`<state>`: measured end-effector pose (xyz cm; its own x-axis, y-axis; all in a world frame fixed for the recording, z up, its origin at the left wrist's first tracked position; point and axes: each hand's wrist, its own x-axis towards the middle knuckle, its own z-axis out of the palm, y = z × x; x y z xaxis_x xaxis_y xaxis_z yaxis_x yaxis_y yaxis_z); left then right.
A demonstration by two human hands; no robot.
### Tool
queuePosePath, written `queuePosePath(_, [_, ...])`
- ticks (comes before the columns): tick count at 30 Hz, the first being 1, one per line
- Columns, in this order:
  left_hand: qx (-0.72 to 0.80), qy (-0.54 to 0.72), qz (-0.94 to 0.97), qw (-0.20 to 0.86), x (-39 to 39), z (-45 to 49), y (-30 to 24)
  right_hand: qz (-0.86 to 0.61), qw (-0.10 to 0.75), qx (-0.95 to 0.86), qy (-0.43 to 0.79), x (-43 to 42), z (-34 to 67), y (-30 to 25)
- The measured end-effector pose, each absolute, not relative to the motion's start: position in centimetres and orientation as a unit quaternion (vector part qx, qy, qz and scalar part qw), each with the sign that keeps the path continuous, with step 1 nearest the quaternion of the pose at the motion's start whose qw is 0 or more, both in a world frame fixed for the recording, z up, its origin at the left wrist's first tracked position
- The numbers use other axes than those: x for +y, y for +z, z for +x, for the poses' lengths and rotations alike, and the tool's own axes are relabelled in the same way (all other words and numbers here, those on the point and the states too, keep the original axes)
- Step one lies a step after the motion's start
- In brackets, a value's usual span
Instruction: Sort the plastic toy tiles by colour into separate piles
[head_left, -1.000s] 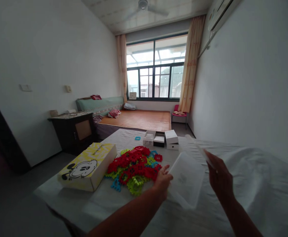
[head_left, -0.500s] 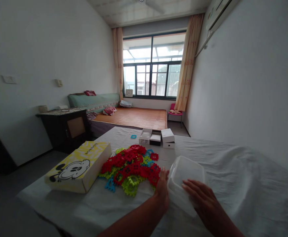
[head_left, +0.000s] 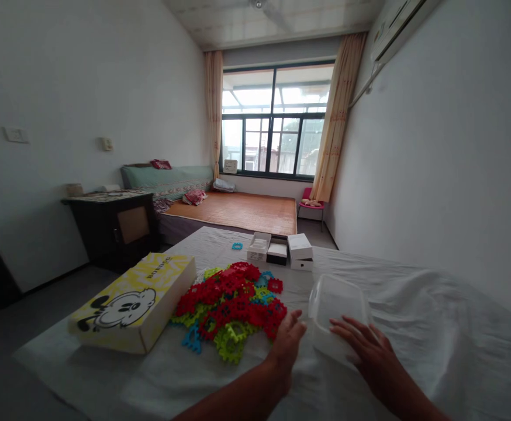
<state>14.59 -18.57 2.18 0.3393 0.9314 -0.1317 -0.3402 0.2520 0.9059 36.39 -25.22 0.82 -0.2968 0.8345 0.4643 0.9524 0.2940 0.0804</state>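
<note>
While the right hand [head_left: 369, 345] lies over its near edge, fingers extended and not gripping, a translucent plastic container [head_left: 339, 301] sits on a pale sheet [head_left: 417, 298], lower right of centre; whether a lid covers it is unclear. Left of it, the left hand [head_left: 286, 342] is open, holding nothing, beside a loose heap of notched plastic pieces [head_left: 233, 295] in red, lime green and blue, lower centre. Judging by this, little is done: the container is within reach, but the heap lies outside it, its colours mixed, apparently all left to handle. One blue piece [head_left: 237, 246] lies apart, beyond the heap, near small white boxes [head_left: 300, 248]. A yellow-and-white BOBDOG box [head_left: 135, 301] fills the lower left.
</note>
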Motion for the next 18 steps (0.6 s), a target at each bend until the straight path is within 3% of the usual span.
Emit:
queuePosePath(7, [0.356,0.433,0.558,0.612,-14.5,9.0,5.8,-0.62,0.238,-0.731,-0.156,-15.6,43.7,-0.9])
queuePosePath(13, [0.485,0.5,0.564,0.444,-1.4,3.1,7.9,-0.632,0.278,-0.683,-0.238,-10.3,44.7,-2.0])
queuePosePath(18, [0.5,0.506,0.56,0.424,9.6,-0.2,7.6,-0.557,0.3,-0.716,-0.294,-12.3,38.1,-2.5])
